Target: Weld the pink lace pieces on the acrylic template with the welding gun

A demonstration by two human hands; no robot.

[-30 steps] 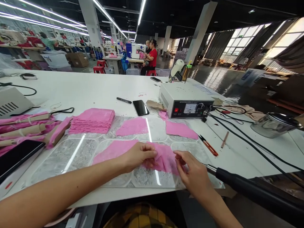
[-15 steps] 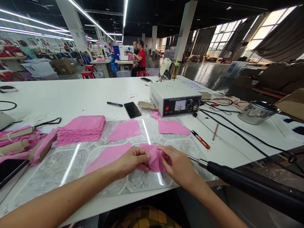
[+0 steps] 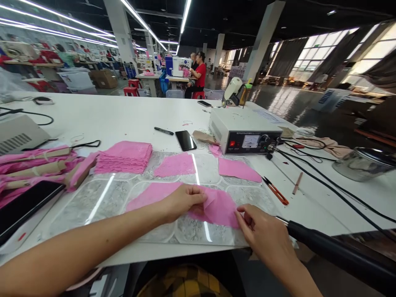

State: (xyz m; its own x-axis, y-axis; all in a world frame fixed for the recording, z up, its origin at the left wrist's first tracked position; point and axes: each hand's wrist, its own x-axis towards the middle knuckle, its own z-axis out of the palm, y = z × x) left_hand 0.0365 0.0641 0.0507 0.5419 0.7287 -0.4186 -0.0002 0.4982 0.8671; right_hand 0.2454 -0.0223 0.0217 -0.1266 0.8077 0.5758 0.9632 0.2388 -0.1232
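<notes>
Between my hands a piece of pink fabric (image 3: 219, 206) is stretched out, partly creased, just over the grey marbled mat (image 3: 192, 233). My left hand (image 3: 188, 200) pinches its left part, fingertips curled in. At the lower right corner, my right hand (image 3: 262, 227) pinches the edge between thumb and fingers. Beneath my left wrist another pink piece (image 3: 148, 196) lies flat. A black-handled tool with a metal tip (image 3: 328, 243) passes close behind my right hand; whether the hand touches it I cannot tell. Two more flat pieces, one in the middle (image 3: 175, 165) and one on the right (image 3: 238, 169), lie farther back.
A stack of pink fabric (image 3: 123, 157) stands at the left beside pink bundles (image 3: 37, 165). Behind the mat are a phone (image 3: 185, 140), a marker (image 3: 163, 130) and a control box (image 3: 247, 130) with cables. Orange thread snips (image 3: 275, 190) and a glass jar (image 3: 363, 165) lie right.
My right hand has moved right and toward me, drawing the bunched pink fabric out wider. My left hand still pinches it. The camera view has turned slightly left.
</notes>
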